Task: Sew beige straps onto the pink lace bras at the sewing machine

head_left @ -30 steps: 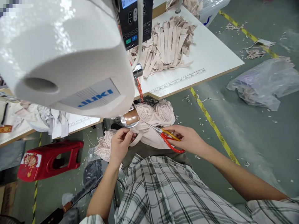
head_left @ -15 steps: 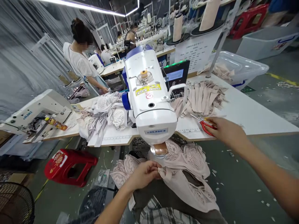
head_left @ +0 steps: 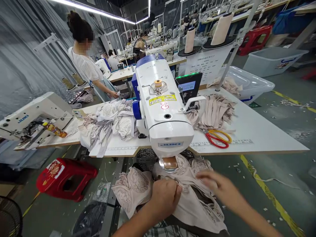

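Beige lace bras (head_left: 195, 200) lie across my lap beneath the sewing machine head (head_left: 170, 128), one cup bunched on the left. My left hand (head_left: 166, 196) is closed in a fist on the edge of the bra, just below the needle area; its fingertips are mostly hidden. To the right, my right hand (head_left: 219, 186) hovers over the bra's right part, slightly blurred, fingers stretched out and holding nothing. Scissors (head_left: 218, 138) with red and yellow handles lie on the white table, right of the machine head.
A pile of bras (head_left: 118, 115) sits left of the machine, and a stack of beige fabric strips (head_left: 214, 110) to its right. A red stool (head_left: 66, 177) stands at lower left. Another person (head_left: 86, 62) works at the back left.
My right hand has let go of the scissors, which now lie on the table, and has come down and left over the bra. My left hand has turned into a fist.
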Tool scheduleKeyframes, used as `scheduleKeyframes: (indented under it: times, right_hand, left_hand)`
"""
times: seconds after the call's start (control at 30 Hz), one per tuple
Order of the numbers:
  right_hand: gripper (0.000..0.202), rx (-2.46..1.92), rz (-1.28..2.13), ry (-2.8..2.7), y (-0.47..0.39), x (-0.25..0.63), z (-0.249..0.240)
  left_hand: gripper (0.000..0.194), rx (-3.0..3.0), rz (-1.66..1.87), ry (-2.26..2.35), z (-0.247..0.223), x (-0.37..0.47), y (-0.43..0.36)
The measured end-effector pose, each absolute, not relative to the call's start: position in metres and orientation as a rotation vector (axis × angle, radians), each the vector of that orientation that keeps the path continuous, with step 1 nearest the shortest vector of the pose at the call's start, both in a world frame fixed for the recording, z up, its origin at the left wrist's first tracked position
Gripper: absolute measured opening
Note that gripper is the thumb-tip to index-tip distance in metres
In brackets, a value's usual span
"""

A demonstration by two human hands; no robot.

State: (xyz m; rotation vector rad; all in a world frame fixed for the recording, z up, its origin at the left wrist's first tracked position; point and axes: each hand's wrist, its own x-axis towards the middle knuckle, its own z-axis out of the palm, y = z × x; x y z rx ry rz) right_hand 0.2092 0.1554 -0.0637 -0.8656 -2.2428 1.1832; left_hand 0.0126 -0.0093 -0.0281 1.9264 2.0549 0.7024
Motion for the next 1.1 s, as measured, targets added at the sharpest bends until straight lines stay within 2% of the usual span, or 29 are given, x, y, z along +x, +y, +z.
scheduleKeyframes:
  times: [0.07, 0.17, 0.3, 0.5, 0.57, 0.67, 0.87, 1.1]
  right_hand:
    - [0.04, -0.598, 1.391, -2.287, 0.117, 0.201, -0.065]
    - [0.047, -0.64, 1.497, -2.123, 0.091, 0.188, -0.057]
    - [0.042, -0.855, 1.586, -1.871, 0.095, 0.174, -0.034]
    - [0.031, -0.965, 1.735, -1.612, 0.113, 0.155, 0.001]
    - [0.03, -0.943, 1.708, -1.633, 0.123, 0.146, 0.006]
    - [0.025, -0.92, 1.628, -1.742, 0.143, 0.133, 0.008]
    - [0.016, -0.86, 1.486, -1.936, 0.178, 0.115, 0.006]
    - [0.009, -0.825, 1.256, -2.181, 0.194, 0.101, 0.014]
  left_hand:
    - [0.031, 1.884, 0.751, 2.053, -0.021, 0.022, -0.004]
    - [0.034, 1.684, 0.905, 1.987, -0.011, 0.034, 0.004]
    - [0.037, 1.431, 1.09, 1.889, -0.001, 0.041, 0.008]
    - [0.042, 1.179, 1.169, 1.852, 0.015, 0.033, 0.014]
    - [0.04, 1.154, 1.151, 1.933, 0.018, 0.025, 0.015]
    - [0.026, 1.218, 1.128, 2.098, 0.018, 0.01, 0.014]
    - [0.03, 1.594, 0.926, 2.226, 0.006, -0.01, 0.017]
    - [0.03, 1.658, 0.826, 2.338, 0.01, -0.022, 0.026]
